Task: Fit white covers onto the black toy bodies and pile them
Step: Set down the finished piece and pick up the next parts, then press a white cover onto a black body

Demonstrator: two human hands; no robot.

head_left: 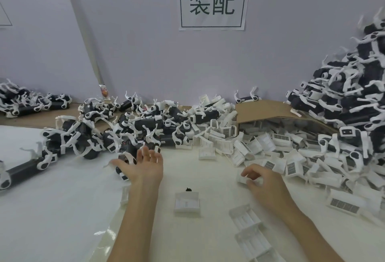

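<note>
Our right hand (264, 182) curls its fingers round a small white ribbed plastic cover (242, 179). Our left hand (143, 165) is spread wide and holds nothing. A black plastic toy body with thin white legs (120, 170) lies just past its thumb. Those legs may be tangled with the heap beyond our fingertips, so a quick grab could drag neighbouring toys along. The cover, held near one edge, might twist and seat crooked.

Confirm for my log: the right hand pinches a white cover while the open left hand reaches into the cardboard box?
No: head view shows the open left hand at the black toy bodies, not the cardboard box; right hand does pinch a white cover.
</note>
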